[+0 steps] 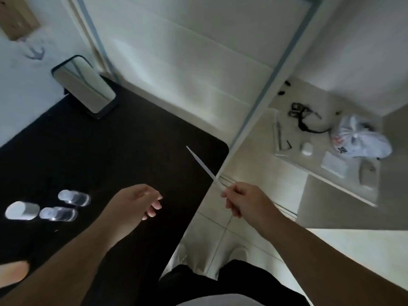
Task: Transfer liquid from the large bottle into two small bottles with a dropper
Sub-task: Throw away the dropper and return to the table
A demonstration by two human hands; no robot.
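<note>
The dropper (pixel 203 167) is a thin white tube held in the air past the right edge of the black table (pixel 110 151); its long axis runs on a slant, the fine tip pointing up and to the left, away from the person, and the lower end hidden in the right hand (pixel 240 200); no marks can be read on it. The right hand grips that lower end, fingers curled round it and the thumb against it, over the tiled floor (pixel 212 226) just beside the table's edge. The left hand (pixel 141 203) hangs above the table with its palm turned partly up and its fingers loosely curled, holding nothing and touching nothing. Far to the left on the table stand three clear bottles, blurred: the large bottle (pixel 22 210) nearest the left edge; one small bottle (pixel 58 214) just beside it; the other small bottle (pixel 74 198) a little farther back; whether they carry labels cannot be told. A mirror (pixel 85 85) with a dark rim stands tilted at the table's far corner. On the floor to the right lie a white plastic bag (pixel 362 138) with unreadable print and a black cord (pixel 306 120).
</note>
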